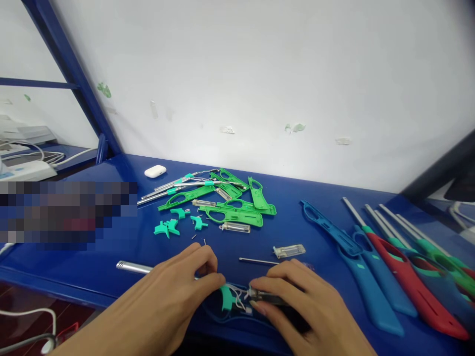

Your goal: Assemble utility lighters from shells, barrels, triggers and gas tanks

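At the front edge of the table lies an opened gas lighter with a blue shell half (237, 319). My left hand (178, 289) is closed over its front end, and its metal tube (133, 267) sticks out to the left from under the wrist. Inside the shell show a green trigger (226, 298) and thin white wires (239, 296). My right hand (302, 301) pinches a small fuel tank (265, 296) at the shell's rear; its far end is hidden by my fingers. Just beyond lie a screwdriver (258, 261) and a clear fuel tank (289, 251).
Green shell halves (233, 216), metal tubes (163, 194), loose triggers (166, 228) and small screws lie at the back middle. At right are a blue shell half (330, 227) and several whole lighters (411, 287). A white earphone case (155, 171) sits near the wall (260, 74).
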Available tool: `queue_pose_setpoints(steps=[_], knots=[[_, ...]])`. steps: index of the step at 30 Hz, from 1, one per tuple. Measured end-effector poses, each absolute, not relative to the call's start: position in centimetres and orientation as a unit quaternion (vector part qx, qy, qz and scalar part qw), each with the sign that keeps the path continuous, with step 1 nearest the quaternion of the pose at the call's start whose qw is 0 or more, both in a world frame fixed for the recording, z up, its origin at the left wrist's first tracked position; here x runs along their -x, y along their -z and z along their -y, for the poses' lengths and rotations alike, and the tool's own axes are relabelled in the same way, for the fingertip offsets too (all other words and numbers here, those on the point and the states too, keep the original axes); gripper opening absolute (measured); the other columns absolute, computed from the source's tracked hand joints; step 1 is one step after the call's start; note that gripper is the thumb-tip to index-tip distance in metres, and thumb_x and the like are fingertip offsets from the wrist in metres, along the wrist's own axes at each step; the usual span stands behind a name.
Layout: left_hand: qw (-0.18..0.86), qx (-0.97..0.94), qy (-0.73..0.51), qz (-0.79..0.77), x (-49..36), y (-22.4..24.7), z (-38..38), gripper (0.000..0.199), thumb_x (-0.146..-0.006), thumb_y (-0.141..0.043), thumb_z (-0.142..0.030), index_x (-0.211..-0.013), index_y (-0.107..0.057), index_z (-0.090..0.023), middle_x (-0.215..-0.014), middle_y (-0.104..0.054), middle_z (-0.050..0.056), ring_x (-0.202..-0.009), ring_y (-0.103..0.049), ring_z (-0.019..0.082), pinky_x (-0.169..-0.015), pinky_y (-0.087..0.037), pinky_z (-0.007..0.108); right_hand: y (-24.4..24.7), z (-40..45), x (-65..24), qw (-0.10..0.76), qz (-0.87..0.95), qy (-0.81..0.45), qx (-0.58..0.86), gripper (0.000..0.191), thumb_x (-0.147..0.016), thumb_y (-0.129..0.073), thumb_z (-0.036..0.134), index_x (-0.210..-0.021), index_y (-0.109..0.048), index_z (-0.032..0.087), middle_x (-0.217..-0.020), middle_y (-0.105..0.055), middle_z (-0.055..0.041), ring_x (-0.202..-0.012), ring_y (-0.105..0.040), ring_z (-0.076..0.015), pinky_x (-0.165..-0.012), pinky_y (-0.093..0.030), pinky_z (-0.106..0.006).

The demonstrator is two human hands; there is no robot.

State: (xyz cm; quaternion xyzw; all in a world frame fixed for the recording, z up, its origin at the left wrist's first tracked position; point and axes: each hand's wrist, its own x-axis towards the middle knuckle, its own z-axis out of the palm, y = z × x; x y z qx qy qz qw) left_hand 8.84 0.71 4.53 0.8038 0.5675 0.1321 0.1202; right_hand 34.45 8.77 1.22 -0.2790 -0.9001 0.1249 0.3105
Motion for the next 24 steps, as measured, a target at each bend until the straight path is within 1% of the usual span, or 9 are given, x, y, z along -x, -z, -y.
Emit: queue_pose_setpoints(steps=[5, 8, 10, 12, 14, 16, 19, 21, 24], knots=[[0.104, -0.82, -0.097, -0.554, -8.9, -4.0, -0.5, 0.071, -0.076, -0.033, 0.014, -0.123, -0.063, -0.031, -0.124, -0.063, 0.001, -0.105, -0.064, 0.019, -0.094, -0.051, 0.033, -0.9, -8.8, -34.8, 0.286, 0.906, -0.162, 0.267, 0.021, -0.104, -0.065, 0.028, -0.121, -0.07, 0.04, -0.108, -0.074, 0.0067, -0.098, -0.075, -0.0122, -0.106, -0.057, -0.028], [0.07, -0.831, -0.067, -0.548, -9.2, -4.5, -0.5, 0.066, -0.075, -0.034, 0.013, -0.118, -0.065, -0.026, -0.12, -0.066, 0.004, -0.101, -0.067, 0.022, -0.091, -0.054, 0.035, -0.7, -8.9, -35.1, 0.272, 0.911, -0.167, 0.262, 0.031, -0.102, -0.067, 0.022, -0.125, -0.067, 0.042, -0.112, -0.073, 0.0081, -0.102, -0.074, -0.0107, -0.115, -0.051, -0.029], [0.044, -0.838, -0.063, -0.54, -9.5, -5.0, -0.6, 0.058, -0.074, -0.04, 0.009, -0.115, -0.068, -0.021, -0.115, -0.068, 0.007, -0.101, -0.069, 0.025, -0.09, -0.057, 0.037, -0.6, -8.9, -35.2, 0.272, 0.913, -0.163, 0.257, 0.034, -0.102, -0.065, 0.02, -0.128, -0.066, 0.042, -0.113, -0.073, 0.0079, -0.103, -0.074, -0.01, -0.118, -0.048, -0.03], [0.016, -0.847, -0.071, -0.526, -9.8, -5.3, -0.6, 0.054, -0.07, -0.048, 0.003, -0.115, -0.07, -0.018, -0.112, -0.071, 0.009, -0.1, -0.071, 0.028, -0.088, -0.059, 0.039, -0.5, -8.9, -35.4, 0.272, 0.916, -0.157, 0.252, 0.033, -0.103, -0.064, 0.02, -0.128, -0.067, 0.041, -0.113, -0.073, 0.0077, -0.103, -0.074, -0.0093, -0.118, -0.048, -0.029], [-0.014, -0.853, -0.089, -0.514, -10.0, -5.0, -0.6, 0.053, -0.069, -0.052, 0.0, -0.115, -0.071, -0.019, -0.108, -0.072, 0.007, -0.095, -0.071, 0.027, -0.084, -0.059, 0.037, -0.5, -8.9, -35.6, 0.268, 0.919, -0.149, 0.246, 0.032, -0.102, -0.065, 0.02, -0.127, -0.068, 0.041, -0.112, -0.073, 0.0075, -0.101, -0.074, -0.0086, -0.117, -0.05, -0.028], [-0.046, -0.85, -0.126, -0.51, -10.2, -4.2, -0.6, 0.046, -0.073, -0.05, 0.002, -0.107, -0.07, -0.022, -0.101, -0.072, 0.004, -0.087, -0.068, 0.022, -0.08, -0.057, 0.032, -0.5, -8.9, -35.6, 0.264, 0.923, -0.142, 0.243, 0.032, -0.102, -0.066, 0.021, -0.127, -0.069, 0.04, -0.111, -0.073, 0.0067, -0.1, -0.074, -0.0087, -0.115, -0.051, -0.028], [-0.1, -0.846, -0.189, -0.489, -10.6, -2.9, -0.6, 0.03, -0.092, -0.046, -0.003, -0.093, -0.068, -0.023, -0.094, -0.07, 0.003, -0.088, -0.064, 0.021, -0.081, -0.054, 0.03, -0.6, -9.0, -35.6, 0.263, 0.925, -0.134, 0.239, 0.032, -0.102, -0.066, 0.022, -0.13, -0.068, 0.039, -0.11, -0.074, 0.0053, -0.099, -0.073, -0.0091, -0.111, -0.053, -0.028], [-0.121, -0.846, -0.2, -0.479, -10.7, -2.5, -0.6, 0.03, -0.103, -0.042, -0.012, -0.092, -0.069, -0.022, -0.091, -0.069, 0.003, -0.088, -0.063, 0.022, -0.08, -0.054, 0.031, -0.7, -9.0, -35.5, 0.263, 0.926, -0.131, 0.236, 0.032, -0.102, -0.067, 0.023, -0.13, -0.068, 0.039, -0.109, -0.074, 0.0052, -0.098, -0.073, -0.0089, -0.109, -0.055, -0.027], [-0.106, -0.844, -0.198, -0.486, -10.8, -2.8, -0.7, 0.032, -0.106, -0.04, -0.017, -0.092, -0.069, -0.022, -0.089, -0.068, 0.002, -0.08, -0.062, 0.019, -0.077, -0.055, 0.028, -0.9, -8.9, -35.4, 0.268, 0.924, -0.135, 0.236, 0.029, -0.101, -0.068, 0.022, -0.126, -0.07, 0.037, -0.105, -0.074, 0.0052, -0.094, -0.073, -0.0096, -0.104, -0.057, -0.026]])
